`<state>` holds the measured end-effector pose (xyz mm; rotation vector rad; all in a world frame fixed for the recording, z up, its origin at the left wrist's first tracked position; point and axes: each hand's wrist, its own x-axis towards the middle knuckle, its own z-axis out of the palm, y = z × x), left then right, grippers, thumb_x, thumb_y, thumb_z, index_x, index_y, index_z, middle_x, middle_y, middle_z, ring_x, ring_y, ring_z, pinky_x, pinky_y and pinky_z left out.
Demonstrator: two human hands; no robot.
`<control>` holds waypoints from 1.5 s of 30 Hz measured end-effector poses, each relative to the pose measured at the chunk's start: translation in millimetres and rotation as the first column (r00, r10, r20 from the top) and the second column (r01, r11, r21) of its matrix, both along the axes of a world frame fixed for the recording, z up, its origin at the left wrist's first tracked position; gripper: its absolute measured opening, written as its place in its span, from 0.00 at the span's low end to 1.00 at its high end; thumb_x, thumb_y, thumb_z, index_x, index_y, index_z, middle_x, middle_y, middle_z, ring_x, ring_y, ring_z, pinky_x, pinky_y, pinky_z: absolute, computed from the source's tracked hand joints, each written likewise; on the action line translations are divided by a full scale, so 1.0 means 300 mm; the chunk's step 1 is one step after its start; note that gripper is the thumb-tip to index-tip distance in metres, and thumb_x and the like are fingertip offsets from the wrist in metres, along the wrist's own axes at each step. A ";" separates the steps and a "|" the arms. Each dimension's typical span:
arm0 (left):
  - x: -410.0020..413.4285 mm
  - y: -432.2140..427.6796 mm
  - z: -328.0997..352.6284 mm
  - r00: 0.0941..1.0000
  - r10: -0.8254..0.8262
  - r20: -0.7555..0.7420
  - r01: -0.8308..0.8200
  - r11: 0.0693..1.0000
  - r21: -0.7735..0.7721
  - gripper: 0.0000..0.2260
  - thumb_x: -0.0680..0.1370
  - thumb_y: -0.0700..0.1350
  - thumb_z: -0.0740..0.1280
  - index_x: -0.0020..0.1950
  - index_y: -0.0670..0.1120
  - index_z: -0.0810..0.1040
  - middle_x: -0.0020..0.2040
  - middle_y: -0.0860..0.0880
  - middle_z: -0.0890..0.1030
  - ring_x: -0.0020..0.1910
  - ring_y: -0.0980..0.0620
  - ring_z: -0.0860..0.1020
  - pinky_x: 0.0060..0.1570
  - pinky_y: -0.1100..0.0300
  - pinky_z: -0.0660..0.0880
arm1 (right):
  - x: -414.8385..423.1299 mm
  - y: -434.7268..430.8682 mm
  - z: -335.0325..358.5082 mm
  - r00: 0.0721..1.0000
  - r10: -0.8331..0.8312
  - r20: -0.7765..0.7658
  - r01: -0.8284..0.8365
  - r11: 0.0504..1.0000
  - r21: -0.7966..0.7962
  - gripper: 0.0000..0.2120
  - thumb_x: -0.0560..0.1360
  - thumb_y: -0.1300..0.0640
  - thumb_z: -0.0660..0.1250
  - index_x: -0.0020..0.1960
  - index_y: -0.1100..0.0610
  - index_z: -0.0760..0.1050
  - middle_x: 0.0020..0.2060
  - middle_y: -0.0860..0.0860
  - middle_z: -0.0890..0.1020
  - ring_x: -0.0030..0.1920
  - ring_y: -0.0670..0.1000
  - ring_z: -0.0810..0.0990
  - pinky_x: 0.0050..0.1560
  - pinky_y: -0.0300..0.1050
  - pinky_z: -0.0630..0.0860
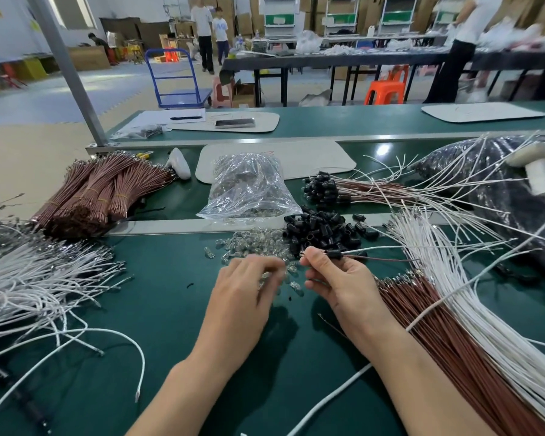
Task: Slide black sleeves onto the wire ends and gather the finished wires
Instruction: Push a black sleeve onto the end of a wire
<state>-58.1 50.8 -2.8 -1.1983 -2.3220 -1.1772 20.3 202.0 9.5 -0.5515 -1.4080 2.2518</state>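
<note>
Right grip (pixel 337 278) pinching black sleeve (pixel 332 253) on wires (pixel 378 247), left grip (pixel 249 284) blurred, hold unclear, plastic bag (pixel 249 177) of clear pieces (pixel 253 212)

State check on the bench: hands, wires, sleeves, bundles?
right hand: pinches held wire pair
held wire pair: one white, one brown, black sleeve on at the fingertips
left hand: curled over clear parts, blurred, grip unclear
loose black sleeves: piled, unfitted
sleeved wires: gathered at the back, sleeved ends together
brown wire bundles: banded, stacked on the left
</note>
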 end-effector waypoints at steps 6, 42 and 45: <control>0.024 0.023 0.017 0.877 -0.145 0.459 -0.018 0.943 0.332 0.07 0.80 0.45 0.70 0.54 0.57 0.80 0.49 0.59 0.83 0.48 0.56 0.81 0.47 0.58 0.79 | -0.005 -0.002 -0.004 0.997 0.068 0.019 -0.069 0.997 0.029 0.18 0.61 0.46 0.78 0.42 0.59 0.85 0.37 0.52 0.85 0.34 0.43 0.80 0.37 0.35 0.79; 0.020 0.023 0.021 0.832 -0.194 0.520 -0.036 0.916 0.400 0.05 0.77 0.47 0.73 0.50 0.58 0.83 0.39 0.52 0.83 0.36 0.45 0.78 0.41 0.46 0.77 | -0.006 0.009 -0.028 0.991 0.131 0.000 -0.130 0.984 0.123 0.22 0.59 0.38 0.82 0.42 0.55 0.87 0.38 0.52 0.85 0.35 0.44 0.80 0.40 0.37 0.79; 0.030 0.023 0.019 0.828 -0.208 0.521 -0.012 0.922 0.386 0.04 0.77 0.48 0.73 0.51 0.55 0.83 0.39 0.51 0.83 0.38 0.41 0.78 0.40 0.47 0.77 | -0.007 0.010 -0.028 0.991 0.136 0.001 -0.135 0.982 0.129 0.25 0.58 0.36 0.82 0.43 0.55 0.87 0.38 0.52 0.85 0.35 0.45 0.80 0.40 0.37 0.79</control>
